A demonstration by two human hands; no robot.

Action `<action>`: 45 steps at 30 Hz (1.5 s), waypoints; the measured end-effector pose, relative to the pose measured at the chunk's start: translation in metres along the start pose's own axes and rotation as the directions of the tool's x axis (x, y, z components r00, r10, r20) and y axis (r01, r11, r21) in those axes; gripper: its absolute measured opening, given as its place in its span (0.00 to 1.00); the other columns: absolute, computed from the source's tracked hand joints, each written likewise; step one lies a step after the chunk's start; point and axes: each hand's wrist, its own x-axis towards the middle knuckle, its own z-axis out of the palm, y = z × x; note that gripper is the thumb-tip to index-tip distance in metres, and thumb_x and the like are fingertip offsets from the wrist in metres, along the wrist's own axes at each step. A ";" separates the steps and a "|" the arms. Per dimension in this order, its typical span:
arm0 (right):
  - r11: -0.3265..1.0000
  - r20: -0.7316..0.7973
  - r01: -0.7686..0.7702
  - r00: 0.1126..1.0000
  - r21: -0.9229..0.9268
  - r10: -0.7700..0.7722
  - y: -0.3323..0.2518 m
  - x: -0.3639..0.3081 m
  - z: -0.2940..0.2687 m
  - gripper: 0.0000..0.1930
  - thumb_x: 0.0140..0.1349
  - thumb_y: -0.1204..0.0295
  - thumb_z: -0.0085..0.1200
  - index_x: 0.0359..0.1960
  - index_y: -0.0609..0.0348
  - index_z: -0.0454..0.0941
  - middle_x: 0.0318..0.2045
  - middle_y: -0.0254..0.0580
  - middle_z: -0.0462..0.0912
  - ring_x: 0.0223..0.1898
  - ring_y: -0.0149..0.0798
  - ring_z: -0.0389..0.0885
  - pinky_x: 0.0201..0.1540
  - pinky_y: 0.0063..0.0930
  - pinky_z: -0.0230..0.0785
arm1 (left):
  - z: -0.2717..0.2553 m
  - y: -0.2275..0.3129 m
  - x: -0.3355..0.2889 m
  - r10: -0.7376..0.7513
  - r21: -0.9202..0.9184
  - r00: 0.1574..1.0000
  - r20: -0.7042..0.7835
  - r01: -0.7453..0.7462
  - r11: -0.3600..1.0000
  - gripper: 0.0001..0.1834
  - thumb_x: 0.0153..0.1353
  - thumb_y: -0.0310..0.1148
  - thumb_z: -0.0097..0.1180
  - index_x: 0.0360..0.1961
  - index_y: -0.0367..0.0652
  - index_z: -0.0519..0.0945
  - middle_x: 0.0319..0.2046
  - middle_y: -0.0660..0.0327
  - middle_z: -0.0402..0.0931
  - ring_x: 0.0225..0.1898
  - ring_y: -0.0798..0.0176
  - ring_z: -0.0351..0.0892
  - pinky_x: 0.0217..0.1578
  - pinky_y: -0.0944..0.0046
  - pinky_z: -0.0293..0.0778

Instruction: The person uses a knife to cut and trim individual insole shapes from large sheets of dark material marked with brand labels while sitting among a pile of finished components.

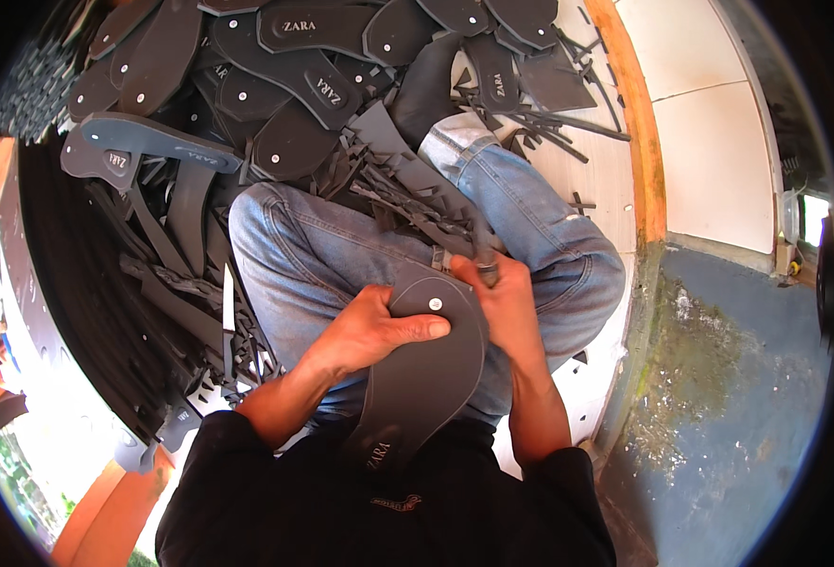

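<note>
Over my lap lies a dark grey shoe sole (426, 369) with a small white round mark near its wide end. My left hand (374, 331) grips its left edge, thumb pressed flat on top beside the mark. At the sole's upper right edge my right hand (502, 293) is closed, with a greyish thing between or on its fingers. Blur there hides what it is, and whether the hand also pinches the sole. The sole's narrow end reaches back against my black shirt (294, 491).
Many cut soles (294, 142) are heaped at the far left and centre. Dark offcut strips (407, 198) lie by my crossed legs. A knife with a pale blade (228, 302) stands among scraps left of my knee. An orange-brown wooden edge (639, 123) borders the right.
</note>
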 end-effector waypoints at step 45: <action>0.811 -0.497 -0.339 0.865 -0.477 0.069 0.040 -0.034 0.018 0.12 0.57 0.68 0.53 0.22 0.62 0.69 0.15 0.57 0.75 0.22 0.60 0.76 0.26 0.49 0.65 | 0.054 -0.020 0.066 0.163 -0.612 0.888 -0.431 -0.420 0.670 0.11 0.60 0.39 0.57 0.36 0.45 0.72 0.20 0.64 0.70 0.14 0.73 0.62 0.15 0.73 0.57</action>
